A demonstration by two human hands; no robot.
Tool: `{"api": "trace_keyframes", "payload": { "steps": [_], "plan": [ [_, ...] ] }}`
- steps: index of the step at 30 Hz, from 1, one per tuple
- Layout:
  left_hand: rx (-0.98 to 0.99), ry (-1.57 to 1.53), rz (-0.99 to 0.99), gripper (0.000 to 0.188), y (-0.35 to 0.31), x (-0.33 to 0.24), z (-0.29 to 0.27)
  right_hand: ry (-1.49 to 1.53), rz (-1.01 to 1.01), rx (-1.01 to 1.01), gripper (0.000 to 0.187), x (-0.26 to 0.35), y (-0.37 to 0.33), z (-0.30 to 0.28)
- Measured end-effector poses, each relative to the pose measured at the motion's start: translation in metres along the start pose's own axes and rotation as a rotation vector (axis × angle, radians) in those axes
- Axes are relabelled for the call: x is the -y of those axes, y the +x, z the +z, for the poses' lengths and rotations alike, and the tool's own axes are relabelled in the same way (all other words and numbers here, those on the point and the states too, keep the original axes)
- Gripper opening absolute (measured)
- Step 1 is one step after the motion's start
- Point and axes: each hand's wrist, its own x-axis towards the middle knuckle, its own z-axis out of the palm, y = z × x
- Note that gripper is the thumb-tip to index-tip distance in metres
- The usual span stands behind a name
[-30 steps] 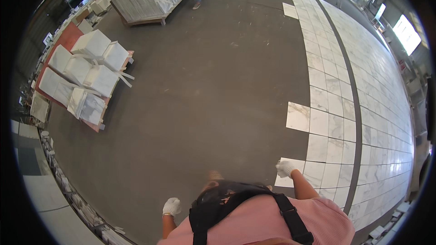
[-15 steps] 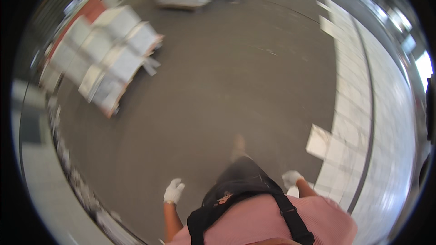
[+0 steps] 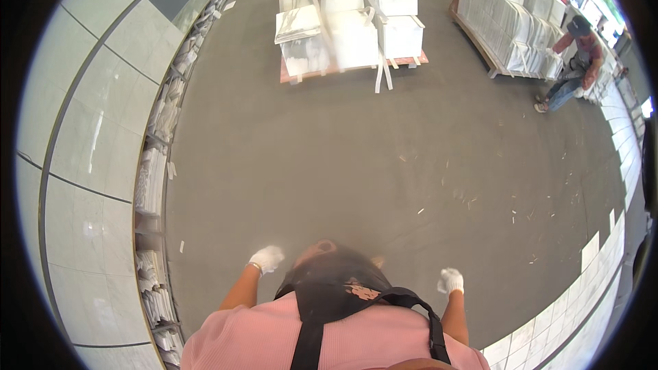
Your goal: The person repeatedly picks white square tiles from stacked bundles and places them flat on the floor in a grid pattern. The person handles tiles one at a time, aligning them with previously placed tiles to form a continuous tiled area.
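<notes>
My left hand (image 3: pixel 266 259), in a white glove, hangs at the left of my body above the grey floor. It is slightly blurred, its fingers loosely bent with nothing in them. On the other side my right hand (image 3: pixel 450 280), also in a white glove, hangs free with its fingers half curled and apart, and holds nothing. Between the hands are my dark apron (image 3: pixel 343 284) with black straps and my pink shirt. Neither hand touches anything; bare floor (image 3: pixel 301 185) lies around both.
Ahead stands a pallet (image 3: pixel 329 72) of strapped white marble-like tile stacks (image 3: pixel 356 34). Another loaded pallet (image 3: pixel 504 27) is at the far right, where a capped person (image 3: pixel 581 51) bends beside it. Pale panels and racked slabs (image 3: pixel 151 178) line the left. White tiles (image 3: pixel 548 322) border the right; scraps dot the floor.
My view has swung left: the tile pallet has shifted from the left to straight ahead, and the panelled left side shows more. Both hands still hold nothing.
</notes>
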Motion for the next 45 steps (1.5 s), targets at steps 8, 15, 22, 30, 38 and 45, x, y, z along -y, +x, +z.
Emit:
{"api": "trace_keyframes", "payload": {
  "steps": [8, 15, 22, 30, 38, 45],
  "plan": [
    [0.078, -0.287, -0.219, 0.019, 0.048, 0.04, 0.021, -0.079, -0.218, 0.108, 0.046, 0.173, 0.038, 0.075],
    [0.09, 0.421, 0.143, 0.017, 0.179, -0.001, -0.048, -0.329, -0.107, 0.181, 0.046, 0.229, 0.038, 0.133],
    [-0.226, 0.589, 0.489, 0.034, 0.286, -0.179, -0.227, 0.036, 0.115, 0.031, 0.043, 0.241, 0.074, 0.125],
    [-0.18, 0.104, 0.227, 0.052, 0.336, -0.422, -0.321, -1.354, -0.827, 0.316, 0.036, 0.245, 0.219, 0.132],
    [-0.108, 0.228, 0.052, 0.054, 0.397, -0.534, -0.356, -1.622, -0.794, 0.378, 0.028, 0.459, 0.339, 0.168],
    [-0.25, 0.153, 0.154, 0.054, 0.453, -0.608, -0.419, -0.087, -0.217, 0.045, 0.043, 0.736, 0.366, 0.169]
  ]
}}
